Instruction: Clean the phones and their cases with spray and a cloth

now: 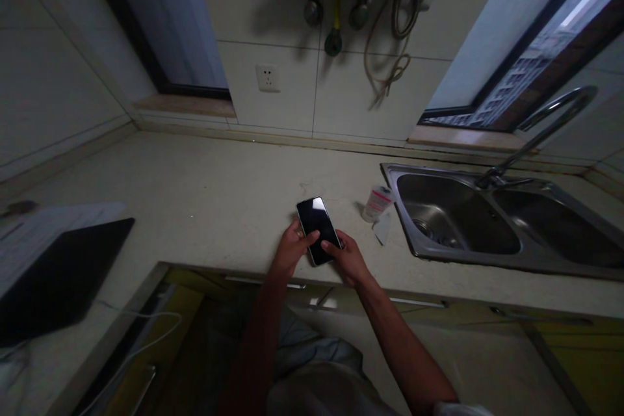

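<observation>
A smartphone (pixel 316 216) with a dark screen is held between my two hands above the counter's front edge. My left hand (pixel 291 248) grips its left side, the thumb lying over the screen. From the other side my right hand (pixel 350 256) holds it, and that thumb also rests on the glass. The other fingers are mostly hidden behind the phone. A bright reflection shows on its upper end. To the right of my right hand, a white cup (pixel 377 204) with red print stands on the counter, and a crumpled white scrap (pixel 382 229) lies beside it.
A steel double sink (pixel 419 244) with a curved faucet (pixel 546 127) is set into the counter (pixel 219 188) at right. On the left lie a black flat object, maybe a laptop (pixel 68 273), papers (pixel 43 227) and a white cable (pixel 156 315). Hoses hang on the tiled wall.
</observation>
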The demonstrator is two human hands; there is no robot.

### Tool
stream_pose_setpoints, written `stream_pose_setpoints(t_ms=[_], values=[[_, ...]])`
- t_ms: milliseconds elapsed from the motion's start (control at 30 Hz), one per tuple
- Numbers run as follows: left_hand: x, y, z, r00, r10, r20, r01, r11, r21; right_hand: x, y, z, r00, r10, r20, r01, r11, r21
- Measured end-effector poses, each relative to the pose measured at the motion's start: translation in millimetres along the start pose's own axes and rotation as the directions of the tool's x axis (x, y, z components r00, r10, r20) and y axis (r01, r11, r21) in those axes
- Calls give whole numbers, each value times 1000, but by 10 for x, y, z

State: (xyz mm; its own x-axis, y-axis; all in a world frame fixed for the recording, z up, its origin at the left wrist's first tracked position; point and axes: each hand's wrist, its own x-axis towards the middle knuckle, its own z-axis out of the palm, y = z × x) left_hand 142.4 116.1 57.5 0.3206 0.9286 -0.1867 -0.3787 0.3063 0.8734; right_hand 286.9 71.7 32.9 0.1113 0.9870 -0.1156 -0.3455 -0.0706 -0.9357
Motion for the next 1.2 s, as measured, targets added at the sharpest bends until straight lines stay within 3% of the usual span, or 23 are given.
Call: stream_pose_setpoints(t_ms=[233, 433, 567, 833, 1033, 1100, 1200], values=[[-139, -176, -50, 993, -117, -24, 119, 983, 137, -4, -2, -27, 1000, -22, -7, 22, 999, -36], [-112, -225, -50, 994, -49, -102, 64, 987, 148, -14, 10, 15, 995, -99, 5, 98, 981, -169], [-84, -152, -104, 998, -16, -66, 29, 977, 211, 59, 0, -36, 984, -180, 8, 171, 919, -354], [101, -48, -270, 984, 116, -134, -64, 937, 343, 351, -21, -107, 985, -12, 173, 101, 853, -512], [223, 0, -350, 957, 243, -158, -65, 710, 701, 477, -73, 18, 998, -37, 58, 69, 595, -801], [245, 22, -364, 945, 303, -125, -65, 549, 833, 517, -101, 64, 997, -34, 63, 71, 553, -830], [261, 66, -376, 954, 295, -54, -14, 224, 974, 582, -131, 126, 996, -28, 79, 82, 527, -846]])
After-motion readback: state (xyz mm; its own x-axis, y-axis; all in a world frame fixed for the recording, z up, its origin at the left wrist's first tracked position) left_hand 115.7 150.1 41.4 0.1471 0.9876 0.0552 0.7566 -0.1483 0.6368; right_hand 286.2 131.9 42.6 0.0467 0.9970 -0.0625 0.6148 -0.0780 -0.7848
